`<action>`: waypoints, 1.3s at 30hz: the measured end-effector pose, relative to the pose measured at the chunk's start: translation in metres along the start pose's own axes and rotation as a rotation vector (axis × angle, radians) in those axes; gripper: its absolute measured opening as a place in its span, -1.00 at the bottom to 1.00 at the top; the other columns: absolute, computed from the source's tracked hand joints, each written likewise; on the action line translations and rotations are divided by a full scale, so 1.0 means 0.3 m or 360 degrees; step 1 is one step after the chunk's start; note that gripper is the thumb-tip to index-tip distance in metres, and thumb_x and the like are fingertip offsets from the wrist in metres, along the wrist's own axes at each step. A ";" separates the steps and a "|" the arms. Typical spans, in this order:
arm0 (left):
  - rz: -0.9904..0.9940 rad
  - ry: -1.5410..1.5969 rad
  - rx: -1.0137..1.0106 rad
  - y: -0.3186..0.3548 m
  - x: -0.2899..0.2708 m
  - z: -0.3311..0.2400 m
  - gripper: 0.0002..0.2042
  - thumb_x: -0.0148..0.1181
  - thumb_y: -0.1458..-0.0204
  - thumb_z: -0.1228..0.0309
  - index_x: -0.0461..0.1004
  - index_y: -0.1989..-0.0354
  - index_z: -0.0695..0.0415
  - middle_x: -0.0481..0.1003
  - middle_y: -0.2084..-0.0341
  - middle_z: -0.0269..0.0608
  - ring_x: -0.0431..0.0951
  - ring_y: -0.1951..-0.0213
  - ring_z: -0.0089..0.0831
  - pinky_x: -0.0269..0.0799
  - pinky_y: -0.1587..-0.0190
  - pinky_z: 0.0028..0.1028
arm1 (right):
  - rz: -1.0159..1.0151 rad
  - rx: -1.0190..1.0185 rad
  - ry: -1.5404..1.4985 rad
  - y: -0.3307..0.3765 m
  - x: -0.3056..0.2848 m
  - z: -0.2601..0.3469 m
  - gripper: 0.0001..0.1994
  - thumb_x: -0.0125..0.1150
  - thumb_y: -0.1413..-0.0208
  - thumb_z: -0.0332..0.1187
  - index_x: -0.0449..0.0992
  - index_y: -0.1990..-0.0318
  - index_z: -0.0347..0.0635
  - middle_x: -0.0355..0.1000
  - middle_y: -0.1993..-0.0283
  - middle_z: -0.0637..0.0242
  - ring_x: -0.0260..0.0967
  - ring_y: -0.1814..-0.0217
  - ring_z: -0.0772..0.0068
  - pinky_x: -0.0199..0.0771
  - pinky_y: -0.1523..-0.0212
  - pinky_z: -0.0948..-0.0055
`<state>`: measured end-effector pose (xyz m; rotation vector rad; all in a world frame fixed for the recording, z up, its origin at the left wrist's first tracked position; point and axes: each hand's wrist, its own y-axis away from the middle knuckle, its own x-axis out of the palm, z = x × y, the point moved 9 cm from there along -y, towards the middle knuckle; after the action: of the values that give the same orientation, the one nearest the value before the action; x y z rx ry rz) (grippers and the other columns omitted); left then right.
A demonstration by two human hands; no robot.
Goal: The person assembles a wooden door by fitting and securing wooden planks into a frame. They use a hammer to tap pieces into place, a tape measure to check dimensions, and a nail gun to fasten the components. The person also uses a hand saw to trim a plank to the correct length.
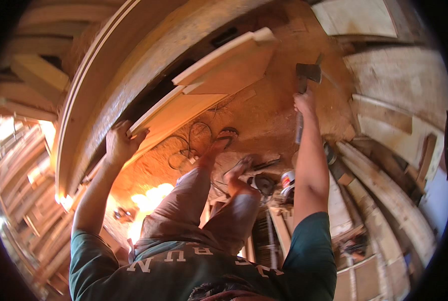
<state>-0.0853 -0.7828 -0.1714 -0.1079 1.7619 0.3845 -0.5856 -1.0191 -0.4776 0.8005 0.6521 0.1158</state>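
My right hand is closed round the handle of a hatchet, held out to the right above the brown floor. Its dark head points away from me, and the handle's lower end sticks out below my fist. At the left, my left hand grips the top edge of a long wooden board, thumb on the near side. That board stands on edge, tilted, beside a large timber bench. Another wooden board with a notched far end overlaps it farther along. Where the boards meet the floor is partly hidden.
Loose cable lies coiled on the floor near my feet. A dark power tool and a white tub stand by my right leg. Long planks lie at the right, and stacked timber fills the left.
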 end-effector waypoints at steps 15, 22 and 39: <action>0.0132 0.0074 -0.0192 0.027 -0.023 0.028 -0.65 0.43 0.09 0.12 0.55 0.41 0.18 0.56 0.47 -0.03 0.59 0.34 0.03 0.49 0.28 -0.11 | 0.0579 -0.0327 0.0591 -0.050 0.256 0.225 -0.71 0.21 -0.10 -0.48 0.30 0.05 -0.17 0.31 0.57 0.34 0.25 0.69 0.51 0.34 0.70 0.40; 0.0041 0.0082 -0.0158 0.032 -0.030 0.020 -0.64 0.43 0.11 0.12 0.53 0.42 0.19 0.55 0.49 -0.05 0.59 0.34 0.01 0.48 0.29 -0.13 | 0.0568 -0.0068 0.0253 -0.093 0.163 0.198 -0.66 0.21 -0.10 -0.47 0.27 -0.01 -0.15 0.33 0.54 0.35 0.29 0.63 0.55 0.34 0.68 0.44; 0.0133 0.0117 -0.0151 0.048 -0.025 0.019 -0.64 0.39 0.07 0.11 0.58 0.34 0.19 0.59 0.45 -0.06 0.63 0.27 -0.02 0.54 0.18 -0.12 | 0.0375 -0.0435 0.0638 0.261 -0.061 0.510 -0.74 0.14 -0.07 -0.52 0.38 0.05 -0.18 0.34 0.55 0.37 0.29 0.67 0.55 0.34 0.71 0.45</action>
<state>-0.0823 -0.7686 -0.1624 -0.1176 1.8249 0.5305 -0.4998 -1.0664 -0.3353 0.5894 0.8950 0.5795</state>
